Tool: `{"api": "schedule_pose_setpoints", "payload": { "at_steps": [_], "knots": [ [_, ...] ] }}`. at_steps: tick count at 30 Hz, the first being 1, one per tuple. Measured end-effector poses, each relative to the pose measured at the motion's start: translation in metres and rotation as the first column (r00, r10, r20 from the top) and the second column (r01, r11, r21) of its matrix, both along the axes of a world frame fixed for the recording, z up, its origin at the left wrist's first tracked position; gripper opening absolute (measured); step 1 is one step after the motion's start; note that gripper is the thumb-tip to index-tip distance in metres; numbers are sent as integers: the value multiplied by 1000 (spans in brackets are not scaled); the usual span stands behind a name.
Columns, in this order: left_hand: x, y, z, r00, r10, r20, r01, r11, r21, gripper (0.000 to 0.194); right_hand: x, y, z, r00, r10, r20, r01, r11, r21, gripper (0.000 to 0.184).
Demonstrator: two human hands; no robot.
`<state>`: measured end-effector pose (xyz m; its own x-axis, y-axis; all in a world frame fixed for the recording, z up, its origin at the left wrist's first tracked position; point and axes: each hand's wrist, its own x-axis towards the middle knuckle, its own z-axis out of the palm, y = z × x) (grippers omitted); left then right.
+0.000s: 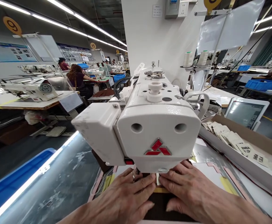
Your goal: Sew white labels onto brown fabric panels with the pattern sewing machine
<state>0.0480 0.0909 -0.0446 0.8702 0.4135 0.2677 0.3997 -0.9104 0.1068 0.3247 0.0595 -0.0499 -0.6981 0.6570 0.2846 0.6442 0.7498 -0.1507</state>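
A white sewing machine head (158,133) with a red three-part emblem fills the middle of the view. Under its front edge lies dark brown fabric (160,207) with a small pale label (158,179) and a yellowish strip across it. My left hand (126,194) rests palm down on the fabric, left of the label, its fingers stretched forward; a ring is on one finger. From the other side my right hand (187,185) presses flat, fingertips beside the label. The needle area is hidden behind the machine head.
At right stands a long box (243,149) with several printed labels, beside a tablet-like screen (248,112). A blue bin (21,177) sits at lower left, past a bright light strip. Thread cones (188,59) stand behind. Other people (78,77) work at machines farther left.
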Motion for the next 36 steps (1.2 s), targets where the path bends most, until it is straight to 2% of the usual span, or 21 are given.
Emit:
{"api": "schedule_pose_setpoints", "payload": {
  "at_steps": [6,13,20,29,33,36],
  "knots": [
    [11,0,11,996,12,-91,-18,998,-64,40,-2,-1,7,1000,-16,12,16,1000,-19,49],
    [8,-4,5,996,77,-46,-81,993,-89,54,2,1,7,1000,15,19,-14,1000,-25,53],
    [11,-1,9,995,59,-84,-69,990,-119,48,1,0,4,1000,1,16,-1,1000,0,57],
    [17,0,16,985,100,-140,-138,944,-301,41,2,-2,1,999,-45,-14,44,993,-107,56],
    [18,1,20,969,114,-220,-186,921,-342,48,2,-1,-1,998,-48,-36,43,991,-123,52],
    [19,0,24,972,103,-213,-168,935,-313,51,2,0,0,998,-42,-39,36,991,-126,51]
  ]
}}
